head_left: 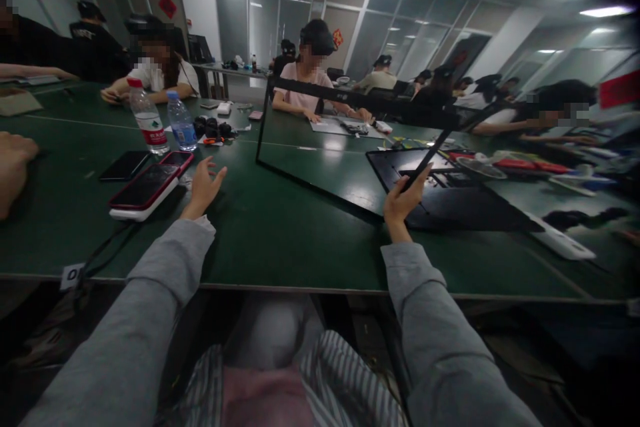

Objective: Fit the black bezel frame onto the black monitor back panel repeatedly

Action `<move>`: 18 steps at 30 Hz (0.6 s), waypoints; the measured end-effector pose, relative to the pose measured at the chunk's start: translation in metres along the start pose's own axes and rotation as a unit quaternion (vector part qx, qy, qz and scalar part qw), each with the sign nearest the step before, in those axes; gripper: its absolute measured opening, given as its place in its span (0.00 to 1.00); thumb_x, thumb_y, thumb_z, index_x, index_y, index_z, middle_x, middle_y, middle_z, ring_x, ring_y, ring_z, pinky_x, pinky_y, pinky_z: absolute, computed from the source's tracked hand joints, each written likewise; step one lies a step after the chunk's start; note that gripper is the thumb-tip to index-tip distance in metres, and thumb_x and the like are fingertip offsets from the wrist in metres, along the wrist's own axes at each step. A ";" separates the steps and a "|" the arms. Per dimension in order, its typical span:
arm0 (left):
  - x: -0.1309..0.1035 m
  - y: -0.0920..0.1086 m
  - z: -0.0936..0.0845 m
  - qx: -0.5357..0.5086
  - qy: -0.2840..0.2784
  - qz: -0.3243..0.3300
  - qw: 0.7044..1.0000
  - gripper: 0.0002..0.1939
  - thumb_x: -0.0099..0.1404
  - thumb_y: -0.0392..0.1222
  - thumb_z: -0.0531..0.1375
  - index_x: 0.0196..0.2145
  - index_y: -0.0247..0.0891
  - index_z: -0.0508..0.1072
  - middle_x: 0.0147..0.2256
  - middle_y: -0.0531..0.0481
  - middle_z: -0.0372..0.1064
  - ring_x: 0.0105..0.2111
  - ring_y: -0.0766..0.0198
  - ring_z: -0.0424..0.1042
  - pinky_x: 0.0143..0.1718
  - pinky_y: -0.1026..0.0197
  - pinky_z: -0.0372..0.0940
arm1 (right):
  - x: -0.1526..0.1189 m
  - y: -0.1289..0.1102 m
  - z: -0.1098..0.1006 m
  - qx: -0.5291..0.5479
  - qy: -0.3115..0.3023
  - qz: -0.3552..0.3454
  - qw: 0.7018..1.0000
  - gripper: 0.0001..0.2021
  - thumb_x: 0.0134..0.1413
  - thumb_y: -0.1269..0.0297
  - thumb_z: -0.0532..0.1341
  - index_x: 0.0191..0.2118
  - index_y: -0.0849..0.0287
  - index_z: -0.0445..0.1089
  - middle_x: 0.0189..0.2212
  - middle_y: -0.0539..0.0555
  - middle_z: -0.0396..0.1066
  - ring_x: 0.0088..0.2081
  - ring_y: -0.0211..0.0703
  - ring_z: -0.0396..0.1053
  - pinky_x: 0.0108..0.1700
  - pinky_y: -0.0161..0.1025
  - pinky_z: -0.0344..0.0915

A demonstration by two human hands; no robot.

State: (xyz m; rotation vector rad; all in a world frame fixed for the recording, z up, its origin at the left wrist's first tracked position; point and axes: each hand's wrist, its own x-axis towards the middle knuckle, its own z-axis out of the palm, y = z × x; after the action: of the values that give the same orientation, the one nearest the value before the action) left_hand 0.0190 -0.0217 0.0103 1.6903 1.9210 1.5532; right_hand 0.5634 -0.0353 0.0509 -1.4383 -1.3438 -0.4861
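My right hand (404, 200) grips one side of a thin black rectangular frame (320, 189), which looks like a monitor bezel. The bezel is tilted up over the green table, and people and tabletop show through its opening. Behind my right hand lies a flat black panel (465, 207), perhaps a monitor's back cover, with dark parts on it. My left hand (204, 185) is empty, its fingers spread just above the table. Close to its left, a phone in a red case (150, 183) rests on a white block (145, 207).
Left of centre stand a red-capped bottle (149, 120) and a blue-capped bottle (181, 123), beside a black phone (125, 165). A white power strip (563, 238) lies at right. Across the green table (300, 247) people sit working. Another person's hand (15, 163) enters at far left.
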 end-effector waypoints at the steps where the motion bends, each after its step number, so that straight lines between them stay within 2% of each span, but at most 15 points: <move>1: -0.001 0.001 0.001 -0.009 -0.005 0.002 1.000 0.35 0.69 0.49 0.66 0.68 0.34 0.64 0.60 0.32 0.71 0.49 0.52 0.77 0.57 0.47 0.69 | 0.000 0.001 0.002 0.003 -0.003 0.008 1.000 0.35 0.73 0.56 0.42 0.79 0.65 0.46 0.67 0.74 0.62 0.63 0.63 0.69 0.66 0.66 0.62; 4: -0.002 0.000 0.004 -0.036 -0.017 -0.004 0.999 0.41 0.67 0.52 0.68 0.72 0.37 0.60 0.64 0.31 0.67 0.55 0.48 0.76 0.61 0.44 0.68 | -0.003 0.007 0.010 0.007 -0.018 0.043 0.999 0.36 0.72 0.56 0.45 0.80 0.66 0.44 0.62 0.73 0.68 0.58 0.61 0.74 0.64 0.61 0.66; 8: 0.000 -0.005 0.011 -0.093 -0.056 -0.052 0.993 0.48 0.66 0.52 0.70 0.76 0.40 0.54 0.69 0.28 0.62 0.60 0.44 0.74 0.60 0.42 0.69 | -0.012 0.013 0.023 0.017 -0.132 0.075 0.988 0.41 0.68 0.57 0.49 0.80 0.70 0.39 0.52 0.70 0.76 0.51 0.60 0.78 0.60 0.58 0.70; 11: 0.003 -0.008 0.014 -0.109 -0.102 -0.078 0.986 0.49 0.65 0.49 0.70 0.76 0.38 0.53 0.64 0.29 0.68 0.57 0.46 0.77 0.59 0.43 0.71 | -0.020 0.022 0.034 0.032 -0.204 0.095 0.974 0.44 0.65 0.58 0.53 0.79 0.76 0.38 0.46 0.70 0.78 0.49 0.62 0.78 0.59 0.59 0.71; 13: 0.004 -0.007 0.014 -0.070 -0.100 -0.079 0.989 0.45 0.67 0.48 0.69 0.74 0.34 0.57 0.58 0.29 0.74 0.53 0.46 0.79 0.58 0.43 0.71 | -0.023 0.030 0.041 0.033 -0.221 0.105 0.969 0.43 0.62 0.60 0.55 0.77 0.75 0.44 0.47 0.70 0.78 0.50 0.63 0.78 0.60 0.60 0.70; 15: 0.002 -0.003 0.010 -0.003 -0.090 -0.071 0.993 0.37 0.70 0.48 0.64 0.71 0.30 0.62 0.53 0.30 0.77 0.53 0.45 0.79 0.58 0.44 0.70 | -0.024 0.040 0.049 0.026 -0.230 0.119 0.966 0.36 0.60 0.61 0.56 0.72 0.72 0.58 0.50 0.71 0.78 0.53 0.64 0.77 0.62 0.61 0.68; 18: -0.003 0.004 0.004 0.102 -0.125 -0.053 0.985 0.24 0.73 0.46 0.59 0.62 0.31 0.75 0.54 0.32 0.79 0.56 0.45 0.77 0.60 0.48 0.67 | -0.024 0.052 0.058 0.031 -0.280 0.145 0.949 0.27 0.56 0.61 0.59 0.61 0.67 0.72 0.51 0.71 0.78 0.56 0.65 0.76 0.63 0.61 0.68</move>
State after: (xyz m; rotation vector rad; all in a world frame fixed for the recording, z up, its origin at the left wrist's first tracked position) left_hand 0.0257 -0.0220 0.0103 1.7307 2.0544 1.0793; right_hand 0.5828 0.0139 -0.0108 -1.7591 -1.5257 0.1770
